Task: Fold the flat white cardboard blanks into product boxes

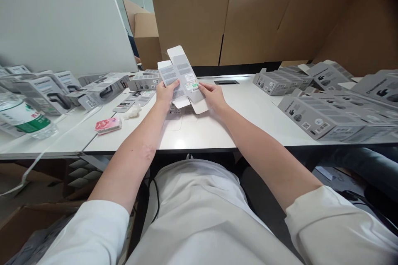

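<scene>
Above the white table I hold a grey and white product box [182, 75], its end flaps sticking out. It looks flat or only partly unfolded. My left hand [166, 94] grips its left side, with the thumb on the printed face. At the lower right edge, my right hand [214, 96] pinches the same box near its green mark and barcode. The fingers behind the box are hidden. Below it, another flat printed carton [175, 110] lies on the table, partly covered by the held box.
Several grey boxes [323, 116] crowd the table's right side, and more boxes [104, 87] stand at left. A pink packet [108, 125] and a plastic bottle [25, 118] are at left. White strapping [46, 149] hangs over the front edge. Large cardboard [189, 12] rises behind.
</scene>
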`<move>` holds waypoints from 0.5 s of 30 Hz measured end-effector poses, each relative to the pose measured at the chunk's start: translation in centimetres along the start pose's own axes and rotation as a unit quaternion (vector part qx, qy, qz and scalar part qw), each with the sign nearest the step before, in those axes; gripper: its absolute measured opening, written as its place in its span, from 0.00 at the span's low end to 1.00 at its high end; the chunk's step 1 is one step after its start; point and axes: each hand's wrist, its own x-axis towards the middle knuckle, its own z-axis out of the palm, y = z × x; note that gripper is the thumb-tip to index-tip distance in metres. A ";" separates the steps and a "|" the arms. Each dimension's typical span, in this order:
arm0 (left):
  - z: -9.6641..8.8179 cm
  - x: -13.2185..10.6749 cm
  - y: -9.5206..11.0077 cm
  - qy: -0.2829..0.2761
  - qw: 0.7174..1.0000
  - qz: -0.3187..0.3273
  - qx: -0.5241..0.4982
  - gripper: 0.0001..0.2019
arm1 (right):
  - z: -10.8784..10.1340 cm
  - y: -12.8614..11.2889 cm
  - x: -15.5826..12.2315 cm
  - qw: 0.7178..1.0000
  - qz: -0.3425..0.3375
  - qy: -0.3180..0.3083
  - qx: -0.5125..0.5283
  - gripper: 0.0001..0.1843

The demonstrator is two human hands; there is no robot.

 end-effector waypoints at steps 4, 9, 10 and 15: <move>0.0 0.0 -0.2 0.013 0.999 0.031 -0.001 0.24 | -0.2 0.8 0.5 0.998 -0.054 -0.027 -0.011 0.25; 0.2 0.1 -0.6 -0.005 0.999 0.031 -0.004 0.27 | -0.3 1.4 0.7 0.995 -0.088 -0.043 -0.020 0.31; 0.2 0.1 -0.7 -0.010 1.000 0.022 -0.008 0.28 | -0.3 1.4 0.7 0.994 -0.094 -0.042 -0.023 0.32; 0.4 0.3 -1.2 -0.036 0.999 -0.013 -0.029 0.30 | -0.2 0.5 -0.1 0.994 -0.070 -0.038 -0.074 0.36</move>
